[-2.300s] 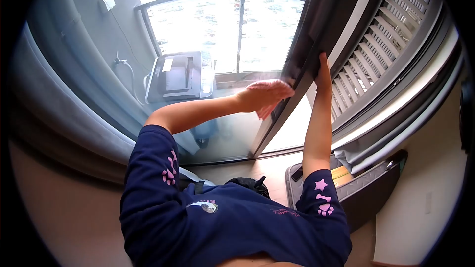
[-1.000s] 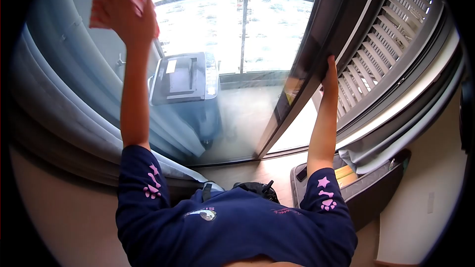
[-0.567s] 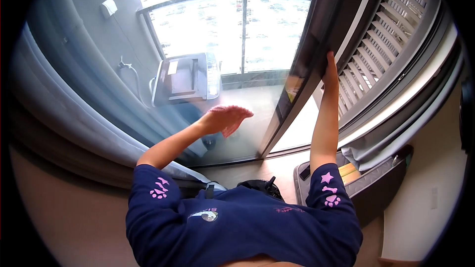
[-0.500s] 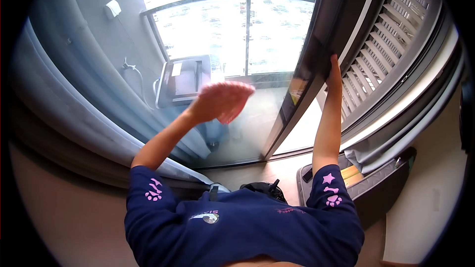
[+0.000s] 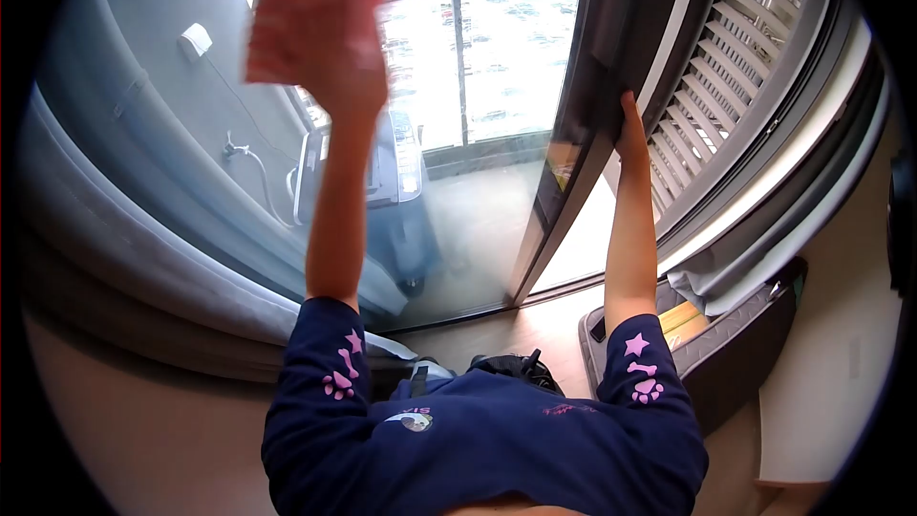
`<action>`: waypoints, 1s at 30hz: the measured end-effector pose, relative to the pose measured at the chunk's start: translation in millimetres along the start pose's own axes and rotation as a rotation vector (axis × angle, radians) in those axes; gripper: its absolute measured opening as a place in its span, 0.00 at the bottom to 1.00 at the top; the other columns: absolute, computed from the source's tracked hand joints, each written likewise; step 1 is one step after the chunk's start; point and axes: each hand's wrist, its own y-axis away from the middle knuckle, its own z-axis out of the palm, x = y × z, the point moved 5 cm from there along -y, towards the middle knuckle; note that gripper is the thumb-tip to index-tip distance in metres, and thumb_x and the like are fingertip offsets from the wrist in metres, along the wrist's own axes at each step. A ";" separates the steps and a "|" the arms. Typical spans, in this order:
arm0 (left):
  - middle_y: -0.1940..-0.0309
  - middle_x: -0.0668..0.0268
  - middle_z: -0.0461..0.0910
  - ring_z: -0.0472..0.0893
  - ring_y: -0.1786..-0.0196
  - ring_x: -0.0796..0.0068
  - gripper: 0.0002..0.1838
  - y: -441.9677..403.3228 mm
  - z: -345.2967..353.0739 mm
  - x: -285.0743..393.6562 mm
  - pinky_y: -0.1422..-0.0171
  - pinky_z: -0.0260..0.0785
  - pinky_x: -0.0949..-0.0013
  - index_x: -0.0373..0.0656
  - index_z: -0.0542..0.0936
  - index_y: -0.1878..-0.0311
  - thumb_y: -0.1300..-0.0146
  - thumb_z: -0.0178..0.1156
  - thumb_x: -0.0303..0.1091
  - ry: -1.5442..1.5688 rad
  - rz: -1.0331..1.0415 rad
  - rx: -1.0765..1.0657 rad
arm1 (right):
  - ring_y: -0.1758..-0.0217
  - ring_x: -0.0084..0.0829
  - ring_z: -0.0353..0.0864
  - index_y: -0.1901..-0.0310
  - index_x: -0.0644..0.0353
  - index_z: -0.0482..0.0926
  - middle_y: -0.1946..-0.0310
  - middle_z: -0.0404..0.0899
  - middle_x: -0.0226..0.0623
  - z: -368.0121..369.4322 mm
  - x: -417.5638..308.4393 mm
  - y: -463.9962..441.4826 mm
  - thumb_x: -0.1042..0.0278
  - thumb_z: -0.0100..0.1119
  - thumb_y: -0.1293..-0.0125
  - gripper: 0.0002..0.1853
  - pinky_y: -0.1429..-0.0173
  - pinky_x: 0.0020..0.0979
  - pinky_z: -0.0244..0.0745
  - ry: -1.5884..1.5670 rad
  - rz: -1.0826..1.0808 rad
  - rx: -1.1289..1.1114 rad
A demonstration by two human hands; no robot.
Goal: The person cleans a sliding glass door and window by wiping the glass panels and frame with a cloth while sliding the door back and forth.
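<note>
A red and white cloth (image 5: 310,14) is pressed under my left hand (image 5: 351,86), raised high at the upper left of the glass door (image 5: 478,229). Motion blurs the cloth, and it hides most of my fingers. Over at the right, my right hand (image 5: 630,129) grips the dark door frame (image 5: 602,86) at its edge. Only part of that hand shows; some of its fingers are out of sight behind the frame.
Grey curtains (image 5: 124,220) hang along the left. Outside the glass are a balcony railing (image 5: 462,67) and a dark-lidded appliance (image 5: 387,162). Louvred shutters (image 5: 726,76) stand at the right. A grey padded box (image 5: 735,344) rests on the floor below.
My left hand has swept the cloth up and to the left, from the middle of the glass to its top. My right hand keeps its hold on the door frame.
</note>
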 end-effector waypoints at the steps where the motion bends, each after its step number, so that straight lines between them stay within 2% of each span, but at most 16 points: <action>1: 0.54 0.65 0.74 0.69 0.47 0.59 0.17 18.4 12.5 55.6 0.40 0.53 0.54 0.47 0.74 0.54 0.49 0.59 0.32 0.230 0.134 -0.179 | 0.48 0.29 0.70 0.42 0.65 0.63 0.48 0.70 0.37 2.1 -2.7 2.2 0.42 0.53 0.42 0.36 0.41 0.27 0.63 0.013 0.006 0.019; 4: 0.43 0.73 0.69 0.60 0.35 0.71 0.20 69.6 23.1 154.0 0.30 0.36 0.55 0.54 0.73 0.47 0.47 0.52 0.32 0.324 0.483 -0.294 | 0.47 0.27 0.70 0.42 0.64 0.63 0.47 0.70 0.36 -3.1 1.5 9.6 0.42 0.49 0.40 0.34 0.41 0.26 0.63 -0.031 0.011 -0.133; 5: 0.41 0.74 0.67 0.58 0.34 0.72 0.20 75.7 23.7 163.1 0.29 0.33 0.56 0.55 0.73 0.47 0.45 0.51 0.32 0.300 0.582 -0.341 | 0.47 0.27 0.70 0.42 0.64 0.63 0.47 0.70 0.35 -2.1 0.7 3.4 0.42 0.48 0.39 0.34 0.41 0.26 0.62 -0.063 -0.015 -0.219; 8: 0.41 0.76 0.66 0.56 0.33 0.73 0.23 71.6 6.4 119.0 0.28 0.30 0.59 0.56 0.72 0.46 0.48 0.55 0.32 0.214 0.596 -0.341 | 0.47 0.27 0.69 0.42 0.64 0.62 0.47 0.69 0.35 -12.7 6.9 2.5 0.42 0.46 0.38 0.33 0.41 0.27 0.62 -0.029 0.015 -0.112; 10: 0.46 0.71 0.71 0.65 0.40 0.68 0.20 52.5 -6.4 49.8 0.34 0.46 0.56 0.52 0.72 0.47 0.46 0.58 0.33 0.269 0.478 -0.439 | 0.45 0.28 0.68 0.41 0.64 0.61 0.46 0.68 0.36 -26.6 28.5 -8.2 0.40 0.47 0.40 0.36 0.40 0.27 0.61 -0.095 0.025 -0.043; 12: 0.49 0.64 0.72 0.68 0.43 0.61 0.20 10.3 -35.7 -28.6 0.38 0.56 0.54 0.46 0.71 0.47 0.44 0.58 0.36 0.017 0.474 -0.131 | 0.43 0.29 0.65 0.41 0.66 0.61 0.45 0.66 0.37 -31.9 31.1 -10.5 0.40 0.45 0.39 0.36 0.38 0.27 0.57 -0.062 -0.002 0.000; 13: 0.49 0.61 0.72 0.66 0.42 0.61 0.23 -22.2 -58.0 -63.4 0.35 0.53 0.56 0.46 0.68 0.44 0.43 0.57 0.39 -0.063 0.330 0.002 | 0.43 0.29 0.63 0.42 0.67 0.62 0.45 0.65 0.37 -38.0 35.4 -13.3 0.42 0.44 0.37 0.34 0.38 0.26 0.54 -0.052 -0.003 0.021; 14: 0.49 0.59 0.72 0.69 0.44 0.62 0.22 -35.9 -73.9 -120.5 0.39 0.60 0.57 0.45 0.67 0.43 0.41 0.55 0.40 0.245 0.069 0.128 | 0.43 0.28 0.63 0.42 0.67 0.62 0.45 0.65 0.37 -40.1 34.6 -14.0 0.41 0.44 0.37 0.34 0.38 0.26 0.55 -0.021 0.002 0.044; 16: 0.57 0.59 0.76 0.78 0.63 0.65 0.19 -70.3 -105.6 -203.0 0.59 0.73 0.67 0.44 0.71 0.49 0.39 0.50 0.44 0.173 -0.349 0.274 | 0.43 0.28 0.64 0.41 0.67 0.61 0.45 0.65 0.37 -43.1 37.2 -14.8 0.41 0.43 0.37 0.35 0.38 0.26 0.55 0.053 0.022 0.093; 18: 0.67 0.62 0.79 0.80 0.66 0.64 0.16 -83.7 -119.7 -276.9 0.62 0.72 0.67 0.44 0.75 0.63 0.40 0.51 0.48 -0.057 -0.494 0.318 | 0.43 0.28 0.64 0.41 0.66 0.61 0.44 0.65 0.37 -27.6 21.6 -5.1 0.40 0.43 0.38 0.36 0.38 0.26 0.55 0.073 0.051 0.118; 21: 0.65 0.62 0.79 0.80 0.65 0.63 0.18 -100.7 -101.0 -234.5 0.61 0.73 0.65 0.44 0.74 0.60 0.40 0.51 0.50 -0.222 -0.635 0.342 | 0.40 0.29 0.60 0.39 0.66 0.59 0.41 0.62 0.38 -12.4 10.3 3.4 0.39 0.42 0.38 0.38 0.35 0.24 0.49 0.070 0.054 0.122; 24: 0.63 0.61 0.77 0.78 0.61 0.67 0.19 -108.2 -59.2 -95.1 0.59 0.73 0.66 0.46 0.70 0.53 0.42 0.55 0.47 0.107 -0.246 0.470 | 0.39 0.30 0.60 0.38 0.65 0.57 0.40 0.61 0.38 -12.8 8.4 2.7 0.40 0.43 0.38 0.37 0.35 0.25 0.50 0.043 0.018 0.094; 25: 0.61 0.61 0.76 0.77 0.62 0.66 0.18 -104.0 -36.2 -49.8 0.61 0.71 0.61 0.45 0.70 0.53 0.43 0.56 0.43 0.179 -0.192 0.332 | 0.40 0.30 0.62 0.38 0.64 0.56 0.41 0.62 0.38 -18.4 15.9 -0.8 0.41 0.45 0.38 0.37 0.36 0.27 0.53 0.063 -0.001 0.100; 27: 0.52 0.65 0.73 0.70 0.48 0.61 0.17 -92.9 10.8 45.1 0.41 0.55 0.52 0.47 0.73 0.52 0.47 0.57 0.37 -0.056 0.197 -0.022 | 0.39 0.30 0.60 0.38 0.64 0.56 0.41 0.61 0.38 -41.4 41.1 -10.2 0.41 0.43 0.37 0.36 0.35 0.28 0.50 0.069 -0.052 0.108; 28: 0.47 0.68 0.71 0.64 0.40 0.64 0.19 -81.6 11.7 94.4 0.35 0.46 0.55 0.49 0.75 0.52 0.49 0.57 0.38 0.165 0.314 -0.018 | 0.38 0.31 0.59 0.38 0.64 0.57 0.40 0.61 0.39 -48.3 44.5 -14.2 0.41 0.42 0.37 0.36 0.34 0.29 0.48 0.071 -0.074 0.110; 30: 0.39 0.69 0.63 0.56 0.33 0.66 0.25 -55.3 33.3 153.8 0.29 0.35 0.53 0.48 0.74 0.49 0.55 0.57 0.36 0.529 0.452 -0.140 | 0.40 0.33 0.63 0.40 0.62 0.58 0.43 0.64 0.41 -22.5 -12.7 0.5 0.45 0.44 0.37 0.32 0.35 0.33 0.50 0.083 -0.414 0.263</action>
